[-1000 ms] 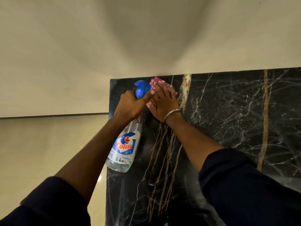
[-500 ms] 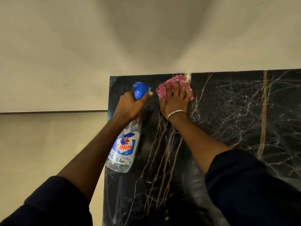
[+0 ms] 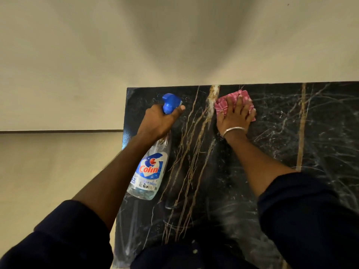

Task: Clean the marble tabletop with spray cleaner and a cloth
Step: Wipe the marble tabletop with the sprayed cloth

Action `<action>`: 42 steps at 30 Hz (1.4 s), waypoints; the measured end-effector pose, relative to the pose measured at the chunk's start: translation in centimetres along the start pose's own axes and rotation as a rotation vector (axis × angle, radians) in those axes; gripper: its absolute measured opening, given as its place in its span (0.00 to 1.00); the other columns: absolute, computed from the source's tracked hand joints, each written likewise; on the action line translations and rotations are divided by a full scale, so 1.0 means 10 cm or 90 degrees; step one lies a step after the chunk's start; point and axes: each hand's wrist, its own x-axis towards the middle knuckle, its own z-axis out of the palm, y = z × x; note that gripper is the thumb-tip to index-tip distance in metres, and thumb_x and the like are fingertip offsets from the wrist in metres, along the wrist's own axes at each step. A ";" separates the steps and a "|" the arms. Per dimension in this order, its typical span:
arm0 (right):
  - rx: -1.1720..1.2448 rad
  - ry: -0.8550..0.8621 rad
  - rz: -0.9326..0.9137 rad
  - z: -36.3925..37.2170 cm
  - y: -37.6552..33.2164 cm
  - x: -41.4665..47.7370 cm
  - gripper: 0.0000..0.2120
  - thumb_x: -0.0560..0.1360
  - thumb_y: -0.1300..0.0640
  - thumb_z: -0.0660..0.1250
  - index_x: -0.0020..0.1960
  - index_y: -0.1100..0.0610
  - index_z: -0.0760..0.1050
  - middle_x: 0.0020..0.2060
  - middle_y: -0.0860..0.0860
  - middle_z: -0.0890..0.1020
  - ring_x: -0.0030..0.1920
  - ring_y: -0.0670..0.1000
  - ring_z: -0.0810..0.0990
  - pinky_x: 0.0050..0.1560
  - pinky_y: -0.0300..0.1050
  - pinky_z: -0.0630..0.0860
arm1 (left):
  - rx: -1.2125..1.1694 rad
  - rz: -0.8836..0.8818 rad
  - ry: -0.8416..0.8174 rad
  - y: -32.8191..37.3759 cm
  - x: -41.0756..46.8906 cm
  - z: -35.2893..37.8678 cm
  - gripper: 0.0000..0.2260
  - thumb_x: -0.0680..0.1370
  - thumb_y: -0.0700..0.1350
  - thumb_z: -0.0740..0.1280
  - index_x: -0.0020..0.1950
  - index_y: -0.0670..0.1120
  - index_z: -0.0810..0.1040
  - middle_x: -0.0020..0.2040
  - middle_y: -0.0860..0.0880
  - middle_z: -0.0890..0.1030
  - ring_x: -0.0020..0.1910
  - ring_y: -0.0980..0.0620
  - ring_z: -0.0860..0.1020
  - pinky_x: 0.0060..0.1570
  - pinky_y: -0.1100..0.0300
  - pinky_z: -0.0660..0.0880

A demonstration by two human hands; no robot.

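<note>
Right hand (image 3: 234,117) spread flat, pressing pink cloth (image 3: 223,105) on marble top (image 3: 291,133) nr far edge; left hand (image 3: 157,123) fist-wrapped round spray bottle (image 3: 149,171) neck (Colin label).

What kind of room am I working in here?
Probably an indoor home or office room: a polished black marble tabletop set against a plain cream wall, with glossy pale floor tiles beside it. Nothing shows the room's use.

Right hand (image 3: 234,115) and cloth (image 3: 223,104) now farther right
</note>
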 end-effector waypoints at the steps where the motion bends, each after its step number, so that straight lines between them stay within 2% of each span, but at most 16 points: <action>1: 0.017 -0.006 0.029 0.02 -0.15 -0.07 0.32 0.80 0.40 0.47 0.80 0.51 0.44 0.79 0.59 0.44 0.78 0.66 0.40 0.74 0.70 0.39 | 0.003 -0.002 -0.003 0.01 -0.02 0.03 0.14 0.78 0.57 0.65 0.41 0.48 0.73 0.31 0.49 0.75 0.29 0.55 0.75 0.33 0.64 0.72; 3: 0.026 -0.013 -0.001 0.09 -0.40 -0.23 0.32 0.81 0.40 0.47 0.80 0.50 0.41 0.79 0.59 0.42 0.77 0.66 0.39 0.73 0.71 0.37 | 0.016 -0.009 -0.005 0.03 -0.06 0.08 0.14 0.78 0.57 0.65 0.40 0.48 0.73 0.30 0.50 0.75 0.28 0.56 0.74 0.32 0.65 0.71; 6: -0.017 -0.005 -0.180 0.20 -0.50 -0.44 0.31 0.81 0.39 0.45 0.80 0.48 0.42 0.79 0.58 0.43 0.78 0.65 0.40 0.73 0.68 0.34 | 0.032 -0.022 -0.006 0.04 -0.12 0.16 0.14 0.78 0.58 0.65 0.38 0.50 0.72 0.30 0.51 0.75 0.28 0.57 0.74 0.31 0.65 0.70; 9: -0.046 0.004 -0.337 0.19 -0.19 -0.46 0.30 0.80 0.39 0.47 0.80 0.47 0.47 0.80 0.56 0.50 0.79 0.62 0.44 0.75 0.65 0.39 | 0.030 -0.032 -0.013 0.04 -0.18 0.20 0.14 0.78 0.57 0.65 0.39 0.50 0.72 0.30 0.51 0.75 0.28 0.56 0.74 0.31 0.65 0.70; 11: -0.046 0.015 -0.301 0.15 0.12 -0.39 0.30 0.80 0.40 0.45 0.80 0.48 0.49 0.80 0.55 0.52 0.79 0.61 0.46 0.76 0.65 0.41 | 0.029 -0.037 -0.017 0.04 -0.23 0.21 0.14 0.78 0.57 0.64 0.39 0.50 0.72 0.31 0.51 0.75 0.28 0.57 0.74 0.30 0.67 0.69; 14: -0.030 0.025 -0.098 0.11 0.49 -0.35 0.32 0.77 0.40 0.41 0.80 0.48 0.48 0.80 0.56 0.49 0.79 0.62 0.45 0.75 0.66 0.42 | 0.042 -0.037 -0.015 0.06 -0.33 0.22 0.13 0.79 0.57 0.64 0.39 0.51 0.71 0.31 0.51 0.75 0.28 0.58 0.74 0.29 0.69 0.68; 18: 0.031 -0.010 0.067 0.07 0.25 -0.49 0.33 0.79 0.42 0.48 0.80 0.50 0.46 0.79 0.59 0.45 0.78 0.65 0.42 0.74 0.70 0.41 | 0.043 -0.036 -0.016 0.03 -0.47 0.24 0.13 0.78 0.57 0.64 0.40 0.51 0.72 0.31 0.51 0.75 0.29 0.57 0.74 0.29 0.68 0.68; 20: 0.041 -0.043 0.050 0.10 -0.04 -0.67 0.33 0.80 0.43 0.50 0.80 0.50 0.42 0.79 0.60 0.42 0.77 0.67 0.39 0.72 0.72 0.39 | 0.047 -0.036 -0.022 0.00 -0.54 0.22 0.14 0.78 0.58 0.65 0.40 0.49 0.73 0.31 0.51 0.76 0.29 0.57 0.74 0.30 0.66 0.69; 23: 0.012 -0.070 -0.086 0.22 -0.38 -1.07 0.32 0.81 0.42 0.48 0.79 0.48 0.38 0.78 0.59 0.38 0.76 0.66 0.35 0.72 0.71 0.34 | 0.051 -0.040 -0.022 -0.06 -0.63 0.20 0.17 0.77 0.59 0.65 0.42 0.45 0.76 0.31 0.49 0.76 0.29 0.55 0.75 0.31 0.62 0.72; 26: -0.022 -0.089 -0.229 0.29 -0.33 -1.31 0.30 0.81 0.40 0.43 0.79 0.46 0.36 0.79 0.56 0.39 0.77 0.63 0.34 0.73 0.67 0.33 | 0.059 -0.035 -0.026 -0.12 -0.73 0.16 0.17 0.77 0.59 0.65 0.44 0.45 0.76 0.31 0.49 0.76 0.29 0.55 0.75 0.31 0.63 0.71; 28: -0.035 -0.092 -0.282 0.26 -0.11 -1.31 0.30 0.78 0.38 0.37 0.77 0.44 0.36 0.80 0.54 0.41 0.78 0.60 0.35 0.75 0.64 0.35 | 0.052 -0.032 -0.034 -0.17 -0.77 0.12 0.16 0.78 0.59 0.65 0.45 0.45 0.76 0.32 0.50 0.76 0.30 0.55 0.76 0.32 0.64 0.70; 30: -0.029 -0.090 -0.257 0.21 0.11 -1.25 0.30 0.77 0.39 0.39 0.78 0.43 0.40 0.80 0.52 0.42 0.78 0.58 0.36 0.75 0.62 0.36 | 0.047 -0.034 -0.030 -0.22 -0.80 0.06 0.16 0.78 0.58 0.65 0.47 0.45 0.76 0.33 0.50 0.77 0.31 0.55 0.76 0.32 0.64 0.70; 32: -0.012 -0.090 -0.174 0.17 0.27 -1.20 0.29 0.81 0.42 0.47 0.79 0.42 0.43 0.80 0.51 0.41 0.78 0.58 0.36 0.75 0.62 0.36 | 0.042 -0.036 -0.029 -0.26 -0.83 0.02 0.16 0.78 0.58 0.65 0.48 0.44 0.76 0.34 0.50 0.77 0.32 0.55 0.76 0.33 0.64 0.70; 34: 0.008 -0.099 -0.089 0.14 0.32 -1.19 0.29 0.82 0.44 0.51 0.80 0.43 0.43 0.79 0.51 0.39 0.78 0.59 0.34 0.76 0.62 0.36 | 0.044 -0.035 -0.030 -0.28 -0.85 0.00 0.16 0.78 0.58 0.65 0.49 0.45 0.75 0.34 0.50 0.77 0.32 0.55 0.76 0.33 0.64 0.70; 37: 0.029 -0.105 -0.010 0.13 0.14 -1.29 0.31 0.82 0.44 0.51 0.80 0.45 0.40 0.79 0.54 0.37 0.77 0.61 0.33 0.75 0.65 0.36 | 0.052 -0.031 -0.033 -0.29 -0.92 0.00 0.15 0.78 0.58 0.64 0.49 0.46 0.75 0.34 0.51 0.76 0.31 0.56 0.75 0.32 0.66 0.69; 42: 0.054 -0.108 -0.051 0.31 -0.30 -1.70 0.33 0.82 0.42 0.52 0.79 0.44 0.37 0.78 0.56 0.34 0.76 0.63 0.31 0.72 0.66 0.32 | 0.044 -0.039 -0.051 -0.34 -1.07 0.03 0.15 0.78 0.58 0.64 0.48 0.46 0.75 0.34 0.50 0.77 0.32 0.55 0.76 0.33 0.65 0.71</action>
